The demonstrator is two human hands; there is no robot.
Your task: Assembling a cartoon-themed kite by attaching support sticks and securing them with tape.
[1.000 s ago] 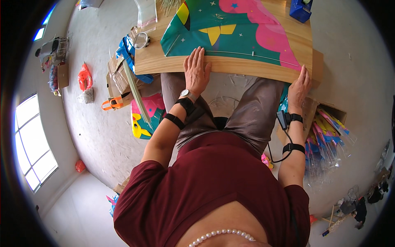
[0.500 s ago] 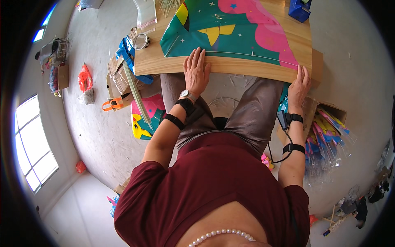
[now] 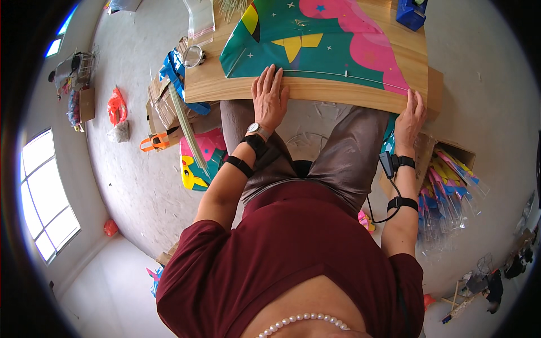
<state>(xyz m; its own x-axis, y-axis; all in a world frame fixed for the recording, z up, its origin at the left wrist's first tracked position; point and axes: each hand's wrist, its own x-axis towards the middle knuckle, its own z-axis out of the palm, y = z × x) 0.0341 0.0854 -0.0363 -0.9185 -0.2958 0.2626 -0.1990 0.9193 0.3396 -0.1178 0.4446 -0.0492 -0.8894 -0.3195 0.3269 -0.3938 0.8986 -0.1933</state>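
Observation:
A printed kite (image 3: 315, 56), teal with pink cloud shapes and yellow patches, lies spread on the wooden table (image 3: 332, 90). Along its near edge runs a thin white rod (image 3: 321, 73) with a small white fitting partway along. My left hand (image 3: 269, 100) rests flat at the table's front edge, fingers stretched and their tips touching the kite's near border by the rod. At the right corner, my right hand (image 3: 409, 121) has its fingers close together on the kite's tip and the rod's end; what the thumb does underneath is hidden.
A blue tape dispenser (image 3: 411, 14) stands at the table's far right, a tape roll (image 3: 193, 56) at its left edge near clear plastic bags (image 3: 200, 22). Thin sticks (image 3: 189, 127) lean left of my legs. Bagged kites (image 3: 451, 180) fill a box on the right.

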